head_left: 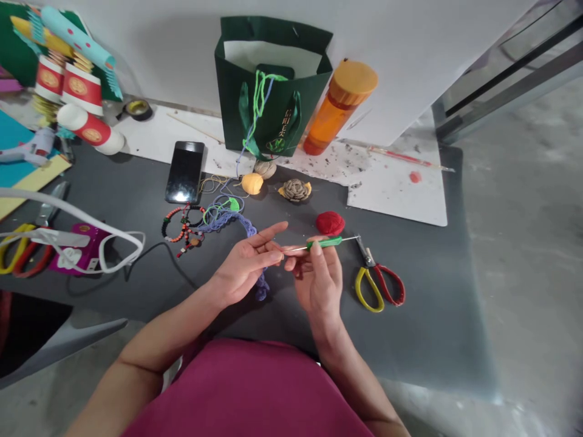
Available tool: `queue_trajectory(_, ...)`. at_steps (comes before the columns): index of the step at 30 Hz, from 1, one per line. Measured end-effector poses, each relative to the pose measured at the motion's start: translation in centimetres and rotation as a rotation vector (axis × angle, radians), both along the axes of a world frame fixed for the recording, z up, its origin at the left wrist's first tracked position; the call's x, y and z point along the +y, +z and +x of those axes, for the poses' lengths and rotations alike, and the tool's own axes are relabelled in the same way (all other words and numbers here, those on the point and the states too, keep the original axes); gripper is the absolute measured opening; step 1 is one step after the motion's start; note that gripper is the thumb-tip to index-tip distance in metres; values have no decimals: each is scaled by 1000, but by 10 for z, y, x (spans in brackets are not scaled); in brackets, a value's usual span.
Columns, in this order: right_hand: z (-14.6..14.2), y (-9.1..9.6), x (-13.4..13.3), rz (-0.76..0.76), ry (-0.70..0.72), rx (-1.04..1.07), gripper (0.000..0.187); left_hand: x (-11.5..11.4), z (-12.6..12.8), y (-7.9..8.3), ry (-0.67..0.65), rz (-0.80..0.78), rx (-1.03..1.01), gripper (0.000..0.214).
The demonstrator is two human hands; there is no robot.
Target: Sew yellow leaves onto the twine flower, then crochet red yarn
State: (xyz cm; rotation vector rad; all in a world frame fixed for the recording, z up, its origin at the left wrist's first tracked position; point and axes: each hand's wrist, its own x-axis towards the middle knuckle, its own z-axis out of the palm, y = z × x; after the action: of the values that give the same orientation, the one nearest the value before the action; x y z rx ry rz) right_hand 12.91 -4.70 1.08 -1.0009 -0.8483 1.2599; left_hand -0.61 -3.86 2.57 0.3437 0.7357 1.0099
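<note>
My right hand (321, 282) grips a crochet hook (325, 242) by its green handle, thumb pressed on top. The hook's thin metal tip points left to my left hand (248, 267). There the thumb and a finger pinch together at the tip while another finger stretches out; what is between them is too small to make out. A purple crocheted strip (261, 286) runs behind my left hand and lies partly hidden by it. Just beyond my right hand sits a red ball of yarn (330, 223). Scissors (373, 276) with one yellow and one red handle lie to its right.
A dark green paper bag (273, 103) with green yarn over its rim stands behind, beside an orange bottle (339, 106). A phone (184, 172), beaded bracelets (184, 224), a yellow yarn ball (252, 183) and a crocheted flower (296, 190) lie nearer. A white cable (91, 215) loops at left.
</note>
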Motion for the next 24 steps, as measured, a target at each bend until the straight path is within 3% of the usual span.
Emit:
queue_trajectory(7,-4,-6,-4,78,-96,-63,15,-2,1,2,53,96,121,42)
queue_trajectory(12,1,-5,-7,134,-83,-235,9,-1,0,-2,93,81,170,46)
queue_trajectory(15,3,-4,-10,255,-108,-374,5,-1,1,-5,112,86,150,53)
queue_trajectory(21,5,-8,-9,595,-157,-696,24,-1,2,-2,94,-3,53,61)
queue_trajectory(24,4,-8,-10,527,-182,-655,18,-1,2,-1,66,-51,-5,59)
